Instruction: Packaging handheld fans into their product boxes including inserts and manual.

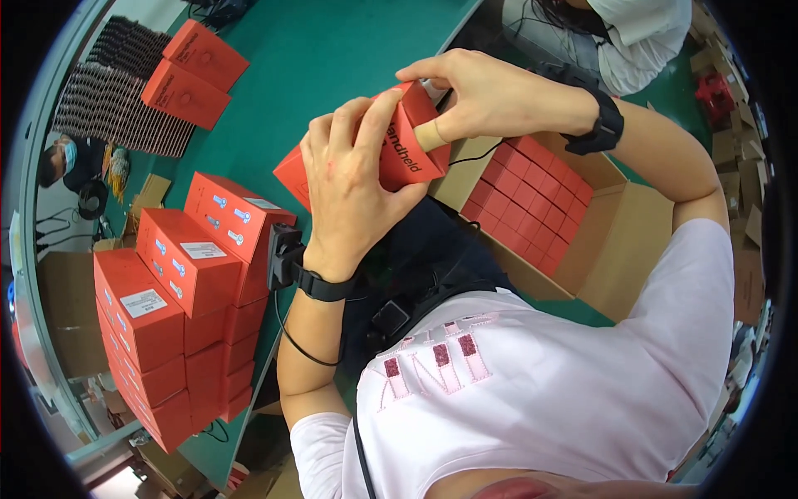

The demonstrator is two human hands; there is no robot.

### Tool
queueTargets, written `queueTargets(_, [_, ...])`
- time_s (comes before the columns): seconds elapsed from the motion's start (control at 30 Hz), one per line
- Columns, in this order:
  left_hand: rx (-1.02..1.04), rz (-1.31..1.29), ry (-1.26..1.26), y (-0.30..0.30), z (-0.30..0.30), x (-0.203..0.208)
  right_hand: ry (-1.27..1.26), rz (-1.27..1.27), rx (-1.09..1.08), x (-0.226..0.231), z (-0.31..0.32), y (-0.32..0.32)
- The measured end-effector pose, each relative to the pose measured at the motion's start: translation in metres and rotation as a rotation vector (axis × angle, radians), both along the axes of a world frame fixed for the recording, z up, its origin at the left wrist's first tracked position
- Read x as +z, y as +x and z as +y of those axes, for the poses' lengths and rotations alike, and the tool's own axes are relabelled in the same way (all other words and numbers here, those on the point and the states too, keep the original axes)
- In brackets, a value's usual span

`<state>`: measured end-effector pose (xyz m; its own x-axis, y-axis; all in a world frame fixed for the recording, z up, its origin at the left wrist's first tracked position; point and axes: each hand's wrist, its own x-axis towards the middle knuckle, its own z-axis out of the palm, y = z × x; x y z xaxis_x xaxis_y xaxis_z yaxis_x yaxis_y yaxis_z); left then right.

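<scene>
Green covers the worktable, with stacked red boxes at its left edge and a cardboard carton of packed red boxes to the right. Both hands hold one small red box up above the table — the left hand wraps it, fingers curled around its side, while the right hand pinches the top flap between thumb and fingertips.

Open green desk upper centre gives room. Red box stack blocks lower left, open carton blocks right, two boxes upper left.
</scene>
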<state>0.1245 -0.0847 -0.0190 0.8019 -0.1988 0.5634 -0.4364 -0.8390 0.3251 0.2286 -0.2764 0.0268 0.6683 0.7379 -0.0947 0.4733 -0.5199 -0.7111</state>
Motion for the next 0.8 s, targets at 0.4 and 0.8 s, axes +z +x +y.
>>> queueTargets(0.4, [-0.125, 0.034, 0.045, 0.010, 0.003, 0.002, 0.181, 0.026, 0.048, -0.019, -0.015, 0.000])
queueTargets(0.8, [-0.087, 0.068, -0.246, 0.009, 0.022, 0.006, 0.136, -1.477, 0.327, 0.013, -0.019, 0.014])
